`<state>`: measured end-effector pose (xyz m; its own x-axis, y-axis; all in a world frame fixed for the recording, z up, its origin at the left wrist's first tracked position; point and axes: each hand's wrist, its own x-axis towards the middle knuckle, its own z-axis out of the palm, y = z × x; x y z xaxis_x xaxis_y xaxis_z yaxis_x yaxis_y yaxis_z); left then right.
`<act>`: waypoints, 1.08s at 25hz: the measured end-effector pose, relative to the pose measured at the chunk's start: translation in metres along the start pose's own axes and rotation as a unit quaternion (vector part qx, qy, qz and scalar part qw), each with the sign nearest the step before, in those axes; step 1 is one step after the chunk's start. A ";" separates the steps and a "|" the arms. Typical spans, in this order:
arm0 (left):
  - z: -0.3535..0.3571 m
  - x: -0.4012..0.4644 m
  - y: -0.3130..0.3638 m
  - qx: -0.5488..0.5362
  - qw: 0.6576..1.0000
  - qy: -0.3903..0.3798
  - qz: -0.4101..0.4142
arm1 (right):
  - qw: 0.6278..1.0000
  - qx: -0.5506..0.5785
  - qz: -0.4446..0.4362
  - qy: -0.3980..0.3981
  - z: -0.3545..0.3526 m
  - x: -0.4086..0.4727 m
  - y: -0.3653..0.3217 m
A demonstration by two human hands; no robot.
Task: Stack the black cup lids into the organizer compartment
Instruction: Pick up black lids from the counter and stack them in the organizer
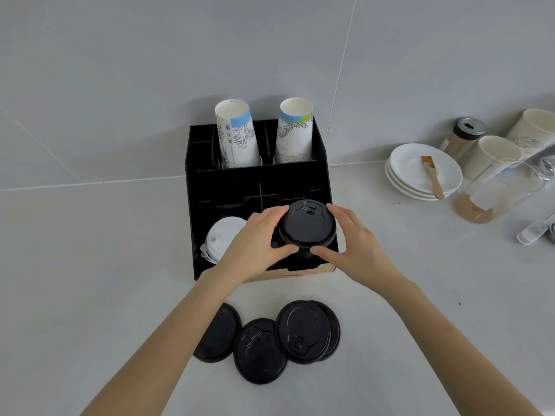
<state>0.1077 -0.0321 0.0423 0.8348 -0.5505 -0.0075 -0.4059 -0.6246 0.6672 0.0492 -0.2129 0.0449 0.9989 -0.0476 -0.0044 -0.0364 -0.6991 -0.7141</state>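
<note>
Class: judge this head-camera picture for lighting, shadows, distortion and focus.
Head view: soft, even light, faint shadows under the loose black lids; wide-angle bending curves the wall tile seams; the black organizer hides its dividers in darkness; centre fairly sharp, glass at the right edge smeared.

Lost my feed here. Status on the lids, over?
Left hand and right hand both gripping black lid stack over front right slot of organizer. Four loose lids left on counter. Nothing blocking.
</note>
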 end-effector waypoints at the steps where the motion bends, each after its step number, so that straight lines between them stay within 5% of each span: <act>1: 0.001 0.004 -0.002 0.009 1.000 -0.004 0.002 | 1.000 -0.005 0.003 0.004 0.001 0.003 0.002; 27: 0.004 -0.010 -0.012 0.021 0.999 -0.023 -0.019 | 0.999 -0.024 0.016 0.045 0.017 -0.016 0.006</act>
<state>0.1027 -0.0218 0.0316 0.8321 -0.5507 -0.0664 -0.3907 -0.6668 0.6346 0.0338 -0.2044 0.0284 0.9904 -0.1330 0.0382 -0.0717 -0.7297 -0.6800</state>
